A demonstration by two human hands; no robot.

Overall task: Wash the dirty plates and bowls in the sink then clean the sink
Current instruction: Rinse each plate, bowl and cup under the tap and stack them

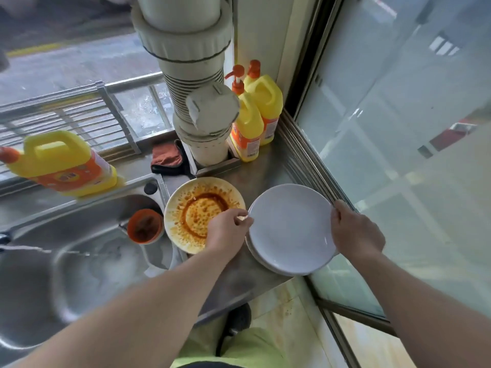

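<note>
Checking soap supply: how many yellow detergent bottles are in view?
3. One bottle lies tilted behind the sink; two stand in the corner: pump bottle, capped bottle behind it.

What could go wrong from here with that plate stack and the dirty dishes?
1. The clean white plate, held at its rims by the left hand and right hand, tops a stack that overhangs the counter's front edge; a nudge might tip it off.
2. The left hand is over the sauce-stained plate, so sauce could smear onto the clean plate.
3. The small orange bowl sits at the sink rim and may slide in.
</note>
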